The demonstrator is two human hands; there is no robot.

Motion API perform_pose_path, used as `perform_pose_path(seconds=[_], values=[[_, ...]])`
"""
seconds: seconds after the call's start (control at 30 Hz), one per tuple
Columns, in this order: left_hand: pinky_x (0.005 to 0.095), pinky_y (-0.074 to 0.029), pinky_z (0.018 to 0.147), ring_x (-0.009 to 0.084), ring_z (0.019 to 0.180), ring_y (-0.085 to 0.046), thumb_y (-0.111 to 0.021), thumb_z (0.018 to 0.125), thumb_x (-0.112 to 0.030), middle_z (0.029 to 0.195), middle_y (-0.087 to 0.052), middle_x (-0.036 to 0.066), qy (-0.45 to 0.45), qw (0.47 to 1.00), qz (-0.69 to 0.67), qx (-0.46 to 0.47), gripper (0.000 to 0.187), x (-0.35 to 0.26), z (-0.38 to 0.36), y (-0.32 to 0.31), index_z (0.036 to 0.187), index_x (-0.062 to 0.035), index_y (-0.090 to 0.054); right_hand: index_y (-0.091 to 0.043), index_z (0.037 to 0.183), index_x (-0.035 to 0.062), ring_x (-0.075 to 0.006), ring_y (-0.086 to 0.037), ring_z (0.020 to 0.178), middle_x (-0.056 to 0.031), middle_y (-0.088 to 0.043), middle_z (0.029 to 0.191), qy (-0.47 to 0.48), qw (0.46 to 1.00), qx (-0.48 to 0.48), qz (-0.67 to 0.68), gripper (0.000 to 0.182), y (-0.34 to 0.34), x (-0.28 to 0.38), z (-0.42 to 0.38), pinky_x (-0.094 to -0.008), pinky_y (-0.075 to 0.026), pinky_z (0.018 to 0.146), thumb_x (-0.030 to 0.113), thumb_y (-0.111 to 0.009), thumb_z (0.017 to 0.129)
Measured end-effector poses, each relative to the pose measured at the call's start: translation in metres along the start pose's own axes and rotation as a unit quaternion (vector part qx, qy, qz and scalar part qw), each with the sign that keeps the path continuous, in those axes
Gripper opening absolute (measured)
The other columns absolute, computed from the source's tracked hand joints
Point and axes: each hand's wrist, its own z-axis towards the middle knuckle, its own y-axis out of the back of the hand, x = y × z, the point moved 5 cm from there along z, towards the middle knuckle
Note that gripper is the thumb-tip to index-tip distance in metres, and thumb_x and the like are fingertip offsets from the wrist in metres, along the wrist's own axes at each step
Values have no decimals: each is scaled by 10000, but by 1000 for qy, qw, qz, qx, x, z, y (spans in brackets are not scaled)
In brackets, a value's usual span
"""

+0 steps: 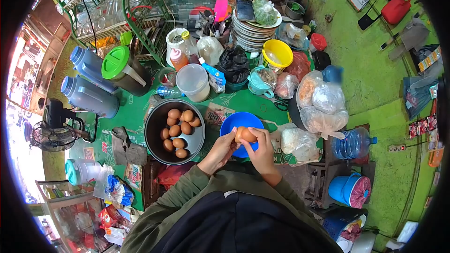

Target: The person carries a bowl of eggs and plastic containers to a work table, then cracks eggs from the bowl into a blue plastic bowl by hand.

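A brown egg (pixel 246 134) is held above a blue bowl (pixel 228 124) near the table's front edge. The fingers of my left hand (pixel 221 150) are closed on the egg's left side. My right hand (pixel 263 153) grips the same egg from the right, its thumb at the near side. What lies inside the bowl is mostly hidden by my hands. Left of the bowl stands a large dark pot (pixel 150 137) with several brown eggs (pixel 175 130) in it.
A clear plastic tub (pixel 192 82), stacked plates (pixel 253 35) and a yellow container (pixel 277 54) stand farther back on the green tablecloth (pixel 126 112). Bagged food (pixel 323 97) sits to the right. Blue jugs (pixel 90 97) and a grey cloth (pixel 127 149) are to the left.
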Motion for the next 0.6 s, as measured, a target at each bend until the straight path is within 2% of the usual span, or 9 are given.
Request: perform_pose_path(seconds=[0.07,0.13,0.17,0.23,0.27,0.47,0.53,0.57,0.6], values=[[227,-493,823,56,877,-571,-515,1026,-437,1012,-628,-8,-6,1000,9,1,412,-1,1,0,1137,-56,-624,-567,1176,17,-332,-627,972,-169,-598,1087,-4,1000,-8,-1,472,5,3,1,-399,-523,823,103,-818,785],[226,-483,831,54,888,-568,-513,1027,-438,1026,-628,-10,-7,1000,19,-2,415,-1,-1,2,1145,-56,-626,-572,1169,14,-337,-627,967,-170,-602,1074,-19,997,-75,1,455,13,8,-1,-400,-525,817,103,-810,791],[226,-477,835,53,901,-565,-512,1027,-440,1037,-629,-11,-9,1000,23,3,419,0,1,2,1150,-56,-627,-572,1169,14,-337,-627,967,-170,-602,1074,-19,997,-75,1,455,12,6,-1,-400,-525,817,103,-810,791],[225,-471,839,52,913,-563,-511,1027,-442,1048,-630,-12,-12,999,29,12,422,2,5,3,1156,-57,-628,-573,1172,23,-337,-627,967,-162,-605,1073,12,999,34,-7,456,-1,3,2,-408,-526,815,110,-810,792],[230,-467,844,55,921,-564,-511,1027,-441,1058,-632,-11,-11,999,31,7,422,2,6,5,1162,-58,-628,-573,1172,23,-337,-627,967,-162,-605,1073,12,999,32,-9,456,0,4,2,-408,-526,815,110,-810,792],[244,-464,854,69,945,-572,-510,1030,-435,1066,-634,-5,-22,999,45,-4,420,-2,5,3,1177,-59,-628,-581,1174,30,-345,-624,992,-163,-613,1096,-7,998,-58,-8,436,10,5,4,-403,-529,816,129,-796,807],[243,-464,853,72,948,-575,-510,1030,-433,1064,-633,-2,-27,999,46,-1,421,-3,5,0,1178,-57,-627,-573,1186,20,-293,-649,960,-156,-630,1093,-8,1000,25,-10,433,-4,-6,3,-371,-538,784,126,-787,825],[231,-468,840,76,921,-583,-517,1023,-452,1035,-643,1,-32,999,44,-7,445,-2,7,1,1161,-47,-640,-573,1186,20,-293,-649,960,-156,-630,1093,-6,1000,26,-11,433,-5,-12,3,-371,-538,784,126,-787,825],[219,-472,827,79,894,-592,-524,1015,-471,1007,-652,4,-36,998,41,-15,470,-3,8,3,1145,-37,-652,-566,1189,9,-256,-656,930,-145,-638,1081,-82,994,9,69,423,-4,-26,2,-352,-540,767,120,-778,840]])
